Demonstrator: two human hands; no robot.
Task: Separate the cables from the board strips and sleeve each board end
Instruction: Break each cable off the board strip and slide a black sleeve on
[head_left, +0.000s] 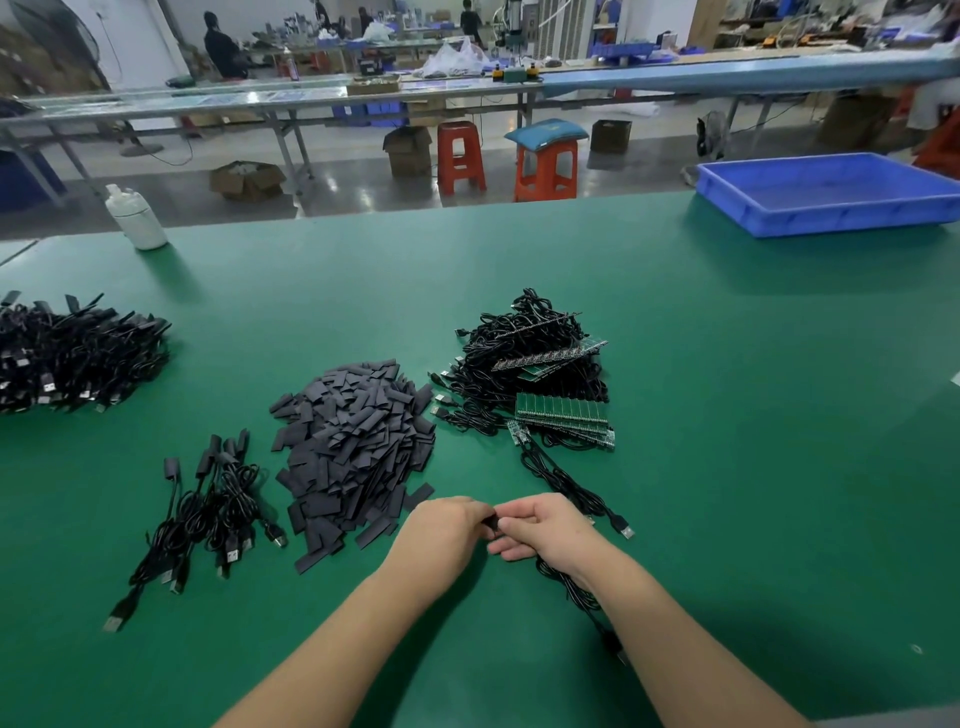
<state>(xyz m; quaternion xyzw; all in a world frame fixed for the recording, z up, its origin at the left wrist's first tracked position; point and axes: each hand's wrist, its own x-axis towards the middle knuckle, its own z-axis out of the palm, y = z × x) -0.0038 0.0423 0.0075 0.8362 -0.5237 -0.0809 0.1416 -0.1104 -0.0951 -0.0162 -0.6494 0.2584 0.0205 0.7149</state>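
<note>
While our left hand (448, 525) and right hand (543, 525) pinch a small black sleeve (492, 521) at lower centre, the flat black sleeve pile (353, 447) lies just left, presumably for easy reach.

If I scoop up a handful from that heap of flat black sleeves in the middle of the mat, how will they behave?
The black sleeves are thin, flat, loose pieces, so they are probably very light and would likely spill from a handful. They lie heaped every which way, so a push would probably fan them across the green mat rather than move the heap whole. Being flat, they are unlikely to roll.
</note>
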